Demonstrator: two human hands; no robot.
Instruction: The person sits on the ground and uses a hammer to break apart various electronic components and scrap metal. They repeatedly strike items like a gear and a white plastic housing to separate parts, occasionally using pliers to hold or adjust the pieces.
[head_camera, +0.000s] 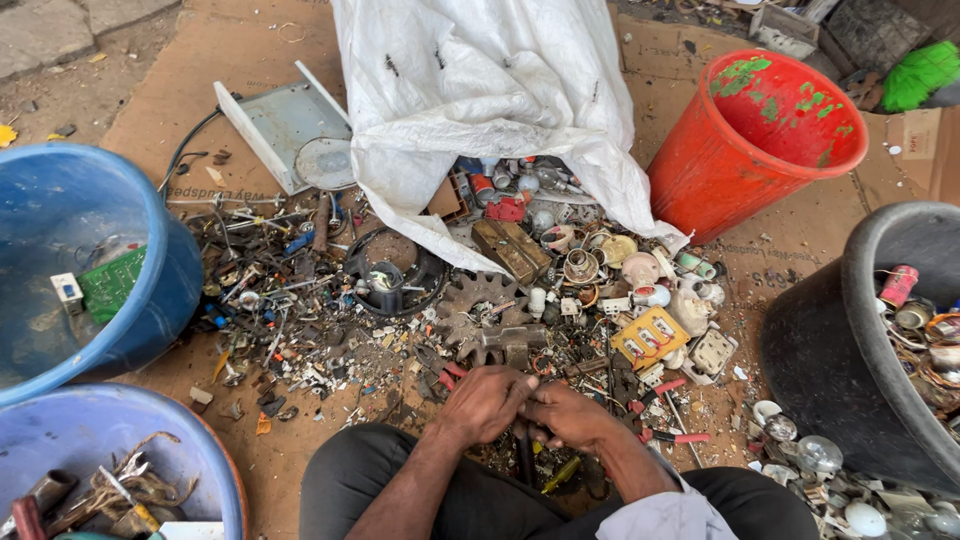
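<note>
Soft, even daylight falls across the scene, casting only faint shadows; the white sack (480, 90) is the brightest area, close to overexposed. Focus holds sharp at centre, while the wide lens bends the blue tubs (70, 260) and black bucket (850, 340) at the edges

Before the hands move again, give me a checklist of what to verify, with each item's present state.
1. Both hands on the work: ok. Left hand and right hand meet over one small dark piece.
2. What that piece is: cannot tell, the fingers hide it.
3. Tools within reach: ok. Red-handled pliers lie on the ground beside the right hand.
4. Room in the red bucket: ok, it looks empty.
5. Room in the black tub: ok, scrap sits below the rim.
6. Ground by the knees: not ok, littered with scrap and glass bulbs.
</note>
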